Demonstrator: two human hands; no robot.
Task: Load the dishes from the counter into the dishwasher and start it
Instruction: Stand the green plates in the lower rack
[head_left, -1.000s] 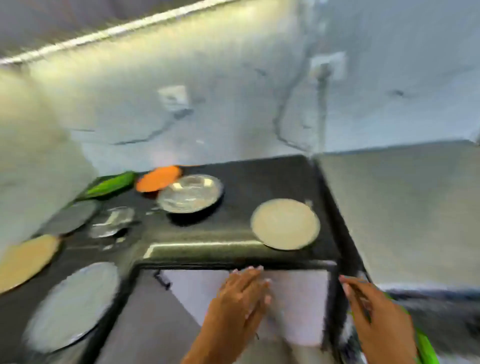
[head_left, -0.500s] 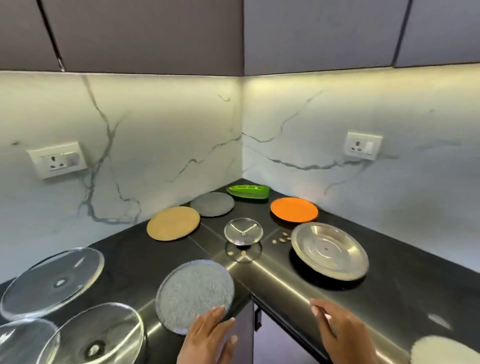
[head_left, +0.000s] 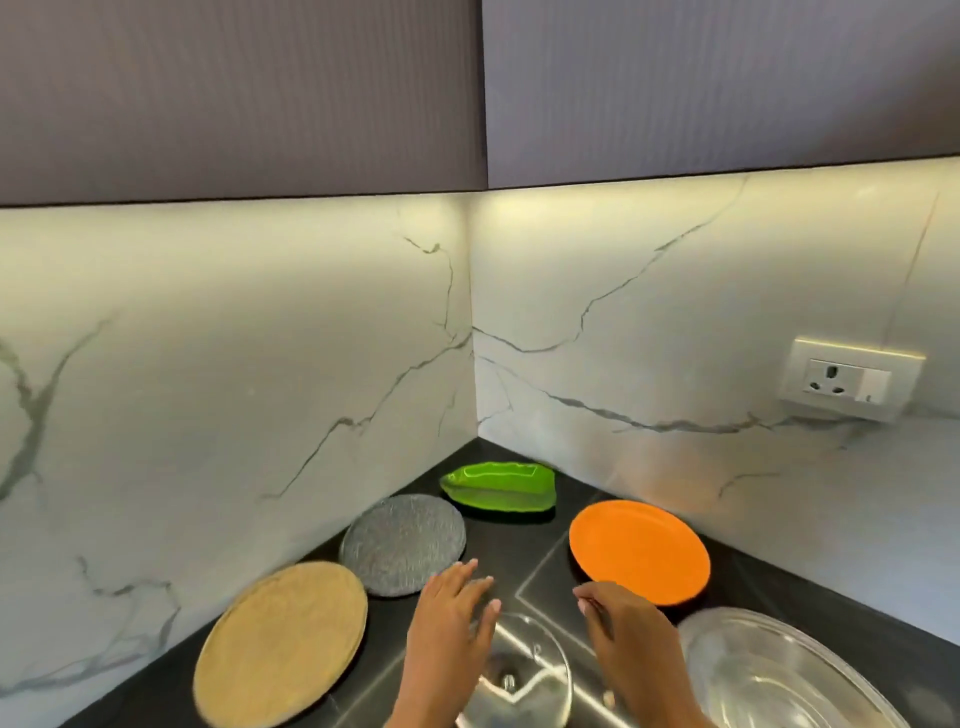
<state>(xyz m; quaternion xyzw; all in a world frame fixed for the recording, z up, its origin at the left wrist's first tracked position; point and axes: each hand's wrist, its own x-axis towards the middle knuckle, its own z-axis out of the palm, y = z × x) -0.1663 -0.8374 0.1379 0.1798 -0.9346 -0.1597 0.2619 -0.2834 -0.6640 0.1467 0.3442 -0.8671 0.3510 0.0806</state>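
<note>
Dishes lie on the black corner counter (head_left: 524, 582): a green leaf-shaped dish (head_left: 501, 488) deepest in the corner, a grey textured plate (head_left: 402, 543), a tan plate (head_left: 283, 642), an orange plate (head_left: 639, 551), a small clear glass plate (head_left: 524, 670) and a steel plate (head_left: 779, 675) at the lower right. My left hand (head_left: 449, 623) hovers with straight fingers over the left side of the glass plate, holding nothing. My right hand (head_left: 628, 634) is raised just right of that glass plate, near the orange plate's front rim, fingers relaxed and empty.
Marble backsplash walls meet in the corner behind the dishes. A wall socket (head_left: 852, 379) sits on the right wall. Dark upper cabinets (head_left: 467, 88) hang overhead. The dishwasher is out of view.
The view swung from the counter's edge into the corner and moved closer. Both hands rose from the front edge to either side of the small glass plate.
</note>
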